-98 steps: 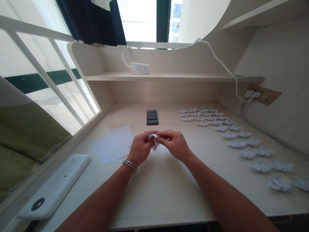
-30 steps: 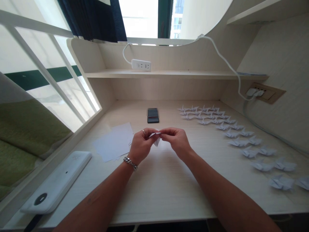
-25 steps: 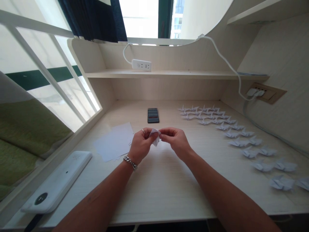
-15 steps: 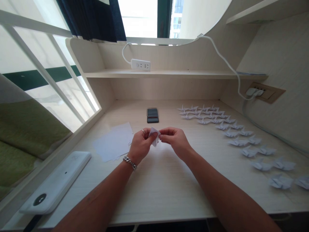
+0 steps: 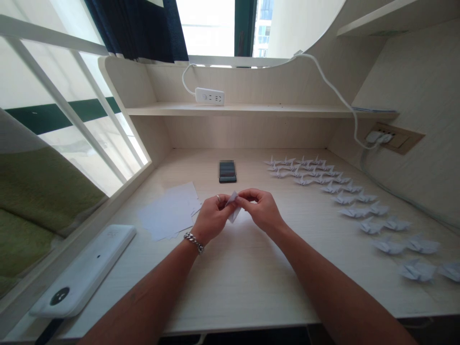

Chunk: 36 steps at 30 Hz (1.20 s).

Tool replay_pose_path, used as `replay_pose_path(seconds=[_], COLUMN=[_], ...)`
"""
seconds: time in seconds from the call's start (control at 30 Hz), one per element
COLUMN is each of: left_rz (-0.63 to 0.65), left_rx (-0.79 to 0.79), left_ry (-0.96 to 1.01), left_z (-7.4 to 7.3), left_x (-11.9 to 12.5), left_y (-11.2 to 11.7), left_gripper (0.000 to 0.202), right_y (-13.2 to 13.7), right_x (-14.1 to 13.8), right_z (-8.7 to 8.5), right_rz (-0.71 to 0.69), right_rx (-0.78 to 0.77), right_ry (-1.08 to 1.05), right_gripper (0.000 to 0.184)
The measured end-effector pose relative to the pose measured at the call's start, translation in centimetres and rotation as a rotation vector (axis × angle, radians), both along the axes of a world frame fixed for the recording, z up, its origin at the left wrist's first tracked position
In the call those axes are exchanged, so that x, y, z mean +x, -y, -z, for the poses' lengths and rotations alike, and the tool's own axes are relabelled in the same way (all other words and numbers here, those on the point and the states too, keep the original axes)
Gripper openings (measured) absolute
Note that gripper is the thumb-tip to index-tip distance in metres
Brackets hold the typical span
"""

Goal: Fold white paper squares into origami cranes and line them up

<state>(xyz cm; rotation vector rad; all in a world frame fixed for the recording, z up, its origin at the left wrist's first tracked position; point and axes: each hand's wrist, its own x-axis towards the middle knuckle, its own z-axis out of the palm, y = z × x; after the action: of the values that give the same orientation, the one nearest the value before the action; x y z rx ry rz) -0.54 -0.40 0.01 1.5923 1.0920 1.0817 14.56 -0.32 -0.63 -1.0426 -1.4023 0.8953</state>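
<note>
Between my two hands, above the middle of the desk, is a small folded piece of white paper (image 5: 233,216). My left hand (image 5: 212,215), with a ring and a chain bracelet, pinches its left side between thumb and fingers. The thumb and fingertips of my right hand (image 5: 261,209) close on its right side near the top. Fingers cover part of the folds. Left of my left hand lies a loose stack of white paper sheets (image 5: 167,213). Several rows of folded paper cranes (image 5: 354,211) stand along the right side of the desk (image 5: 237,287).
A dark phone-like object (image 5: 227,171) lies beyond my hands. At the front left rests a long white device (image 5: 86,270). The back shelf (image 5: 251,110) carries a white power strip (image 5: 209,96). A white cable (image 5: 332,86) runs down to a wall socket (image 5: 398,137).
The folded paper has turned and now appears narrower. My right fingertips have come closer to my left ones and grip the paper further in.
</note>
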Motion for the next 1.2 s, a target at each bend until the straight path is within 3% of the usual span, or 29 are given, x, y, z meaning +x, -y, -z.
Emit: replay_pose_path(seconds=[0.13,0.27,0.53,0.7,0.83,0.93,1.2], left_rz=[0.076,0.074,-0.080,-0.016,0.095,0.110,0.086], left_rx=[-0.010,-0.048,-0.045,-0.131,-0.196,-0.223,-0.225], left_ry=[-0.111,-0.112,0.141,0.265,0.506,0.633,0.643], left_z=[0.0,-0.1,0.1,-0.1,-0.4,-0.4,0.0], left_x=[0.0,-0.1,-0.1,0.1,0.1,0.0,-0.1], left_y=[0.1,0.1,-0.3,0.1,0.3,0.2,0.1], left_gripper=[0.031,0.029,0.031,0.031,0.031,0.028,0.026], right_y=[-0.2,-0.3,-0.1,-0.3,-0.2,0.0,0.1], right_x=[0.1,0.2,0.1,0.0,0.3,0.5,0.5], right_z=[0.1,0.0,0.2,0.3,-0.3,-0.8,-1.0], right_rz=[0.030,0.018,-0.143,-0.099,-0.106,-0.118,-0.138], right_rx=[0.032,-0.034,-0.239,-0.238,-0.289,-0.322,-0.329], right_ry=[-0.019,-0.163,-0.148,-0.222,-0.332,-0.398,-0.434], right_gripper=[0.015,0.022,0.030,0.026,0.027,0.028,0.026])
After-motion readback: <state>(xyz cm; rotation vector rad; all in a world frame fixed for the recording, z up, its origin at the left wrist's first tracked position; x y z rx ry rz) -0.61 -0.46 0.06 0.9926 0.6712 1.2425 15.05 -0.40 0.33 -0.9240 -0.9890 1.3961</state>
